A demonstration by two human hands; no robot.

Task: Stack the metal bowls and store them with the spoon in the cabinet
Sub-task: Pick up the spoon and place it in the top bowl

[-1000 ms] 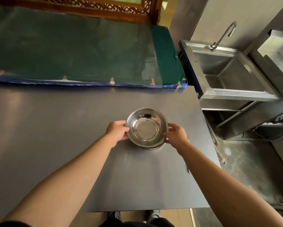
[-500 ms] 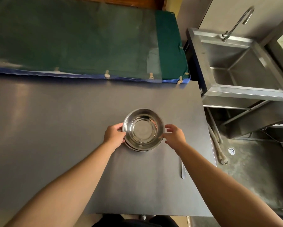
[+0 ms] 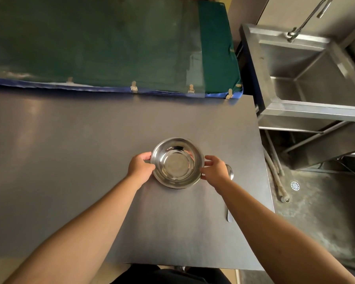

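On the grey table (image 3: pixel 70 160), left hand (image 3: pixel 140 169) and right hand (image 3: pixel 214 171) fingers clamp the stacked metal bowls (image 3: pixel 177 162) between them.

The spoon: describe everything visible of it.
The spoon looks like shiny metal and lies flat on the grey table, near its right edge and just right of the stacked bowls. Its bowl end points away from the person, its handle toward them. The right hand and forearm cover its middle; contact cannot be judged. It appears apart from the bowls.
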